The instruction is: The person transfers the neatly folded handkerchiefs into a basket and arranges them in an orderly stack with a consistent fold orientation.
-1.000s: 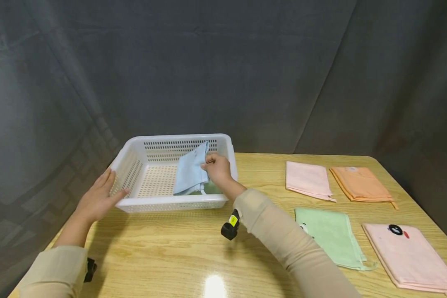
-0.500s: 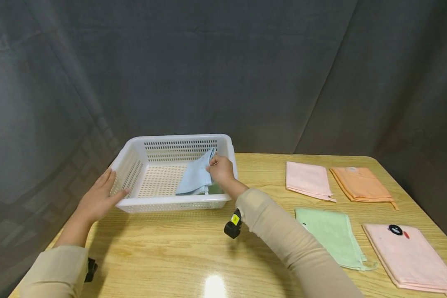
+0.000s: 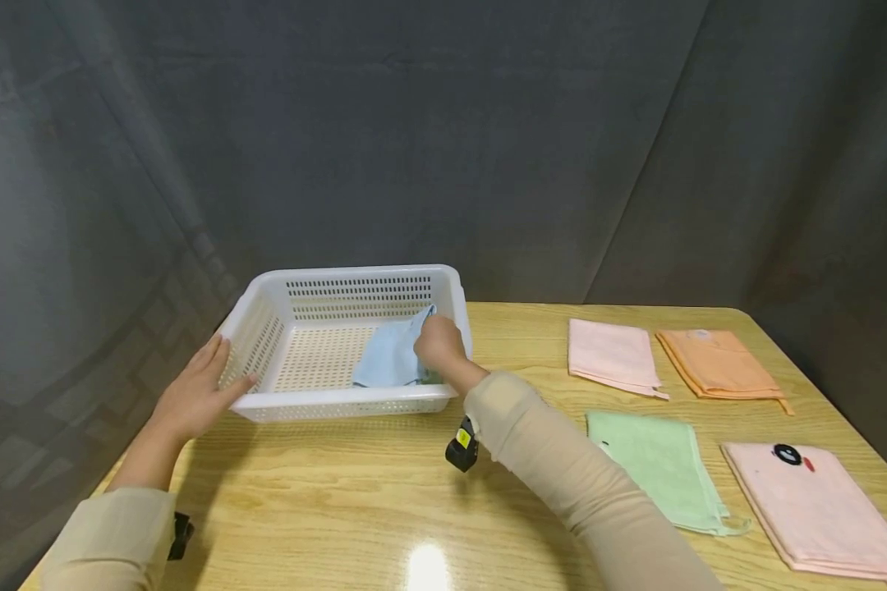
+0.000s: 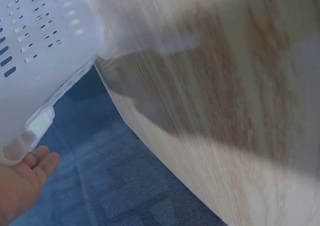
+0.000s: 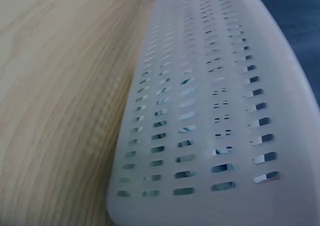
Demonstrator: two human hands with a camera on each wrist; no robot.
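Observation:
In the head view, a white perforated plastic basket (image 3: 343, 397) stands on the wooden table. My right hand (image 3: 438, 343) reaches into its right end, fingers curled on a light blue hand towel (image 3: 388, 353). That towel slopes down to the left onto the basket floor, and a bit of green cloth shows beneath it by my wrist. At the left rim my left hand (image 3: 195, 394) rests with long, fairly straight fingers along the outside. The left wrist view shows its fingertips (image 4: 46, 163) against the basket's rim. In the right wrist view the basket wall (image 5: 200, 105) hides my right hand.
Folded hand towels lie on the table's right side: a small pink one (image 3: 609, 353), an orange one (image 3: 720, 365), a green one (image 3: 654, 468) and a larger pink one (image 3: 820, 509) with an embroidered face. A dark curtain (image 3: 443, 148) hangs behind the table.
My right hand has moved slightly right and down in the basket, drawing the blue towel toward the right end and lower. My left hand stays at the left rim.

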